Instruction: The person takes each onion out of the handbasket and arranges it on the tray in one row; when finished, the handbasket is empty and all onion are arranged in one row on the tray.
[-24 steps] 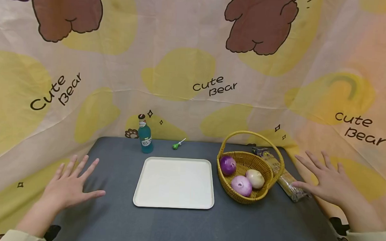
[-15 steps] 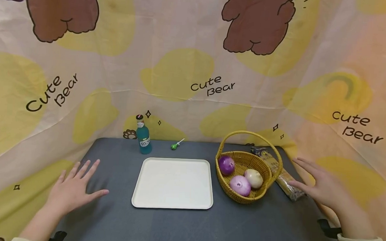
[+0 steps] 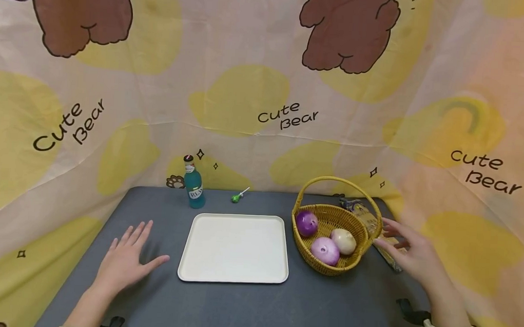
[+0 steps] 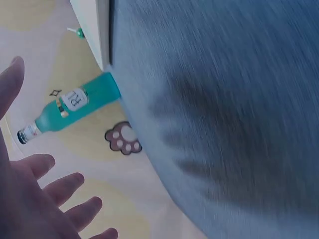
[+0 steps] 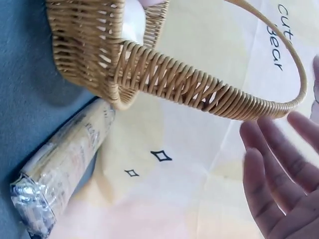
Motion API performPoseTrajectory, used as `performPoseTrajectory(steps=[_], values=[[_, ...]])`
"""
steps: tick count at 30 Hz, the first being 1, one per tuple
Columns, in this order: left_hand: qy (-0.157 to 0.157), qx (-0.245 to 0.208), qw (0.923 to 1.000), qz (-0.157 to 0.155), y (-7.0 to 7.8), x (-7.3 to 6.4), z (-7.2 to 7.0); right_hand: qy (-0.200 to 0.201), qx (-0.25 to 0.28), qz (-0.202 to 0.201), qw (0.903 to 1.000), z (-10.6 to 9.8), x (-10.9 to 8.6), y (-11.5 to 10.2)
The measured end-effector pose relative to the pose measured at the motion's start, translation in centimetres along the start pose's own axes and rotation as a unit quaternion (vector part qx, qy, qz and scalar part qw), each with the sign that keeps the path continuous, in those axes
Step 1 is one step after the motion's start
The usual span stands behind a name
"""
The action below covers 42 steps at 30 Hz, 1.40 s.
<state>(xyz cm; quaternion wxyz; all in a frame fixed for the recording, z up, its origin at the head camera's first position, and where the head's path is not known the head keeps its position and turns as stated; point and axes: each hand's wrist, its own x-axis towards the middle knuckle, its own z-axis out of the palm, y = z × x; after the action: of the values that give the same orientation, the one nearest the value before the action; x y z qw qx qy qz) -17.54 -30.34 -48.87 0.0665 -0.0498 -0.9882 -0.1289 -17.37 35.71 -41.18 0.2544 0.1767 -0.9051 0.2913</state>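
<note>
My right hand [image 3: 409, 253] is beside the arched handle of a yellow wicker basket [image 3: 327, 270], fingers loosely bent. In the right wrist view its fingertips are right at the handle [image 5: 189, 89]. Inside the basket lie a dark purple onion [image 3: 306, 223], a lilac onion [image 3: 325, 251] and a pale onion [image 3: 343, 241]. My left hand [image 3: 123, 265] hovers over the table left of a white tray [image 3: 234, 248], fingers spread and holding nothing. A long clear-wrapped package [image 5: 65, 159] lies under and beyond the right hand, partly hidden in the head view.
Behind the tray stands a blue-green bottle [image 3: 193, 187] with a white label. A green lollipop [image 3: 236, 198] lies near the table's back edge. The grey table [image 3: 220, 308] is enclosed at the back and sides by a bear-print cloth [image 3: 232, 45].
My right hand has moved left from beyond the package to the basket handle, its fingers bending. My left hand has shifted right toward the tray. The basket and tray stay put.
</note>
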Motion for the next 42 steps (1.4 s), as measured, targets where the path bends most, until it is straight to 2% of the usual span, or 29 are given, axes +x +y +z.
performPoseTrajectory(steps=[4, 11, 14, 18, 22, 25, 28, 33, 37, 42], values=[[-0.004, -0.016, 0.9998, -0.01, 0.9, 0.2, 1.0, 0.021, 0.011, 0.0, 0.9997, 0.6, -0.2, -0.7], [-0.016, -0.017, 0.9996, -0.016, 2.0, 0.5, 2.8, 0.011, 0.051, -0.03, 0.9982, 2.8, -0.3, -1.3], [-0.029, -0.022, 0.9992, -0.015, 2.5, 0.6, 3.6, -0.02, 0.06, -0.032, 0.9975, 4.1, -0.1, -1.7], [-0.054, -0.046, 0.9975, -0.009, 2.9, 1.1, 4.5, -0.08, 0.055, -0.008, 0.9952, 5.6, 0.5, -2.3], [-0.098, -0.078, 0.992, -0.014, 3.1, 1.6, 5.0, -0.115, 0.05, 0.021, 0.9919, 6.8, 1.1, -2.4], [-0.138, -0.083, 0.9866, -0.028, 3.3, 1.8, 5.3, -0.14, 0.052, 0.041, 0.9879, 7.5, 1.4, -2.1], [-0.161, -0.078, 0.9833, -0.036, 3.4, 1.9, 5.4, -0.165, 0.057, 0.058, 0.9829, 7.9, 1.5, -1.9], [-0.177, -0.076, 0.9809, -0.028, 3.6, 1.8, 5.3, -0.191, 0.04, 0.077, 0.9777, 8.3, 1.5, -1.6], [-0.184, -0.071, 0.9801, -0.027, 3.5, 1.7, 5.3, -0.211, 0.022, 0.074, 0.9744, 8.7, 1.5, -1.4], [-0.184, -0.078, 0.9795, -0.025, 3.5, 1.5, 5.3, -0.222, 0.025, 0.063, 0.9727, 9.1, 1.6, -1.2]])
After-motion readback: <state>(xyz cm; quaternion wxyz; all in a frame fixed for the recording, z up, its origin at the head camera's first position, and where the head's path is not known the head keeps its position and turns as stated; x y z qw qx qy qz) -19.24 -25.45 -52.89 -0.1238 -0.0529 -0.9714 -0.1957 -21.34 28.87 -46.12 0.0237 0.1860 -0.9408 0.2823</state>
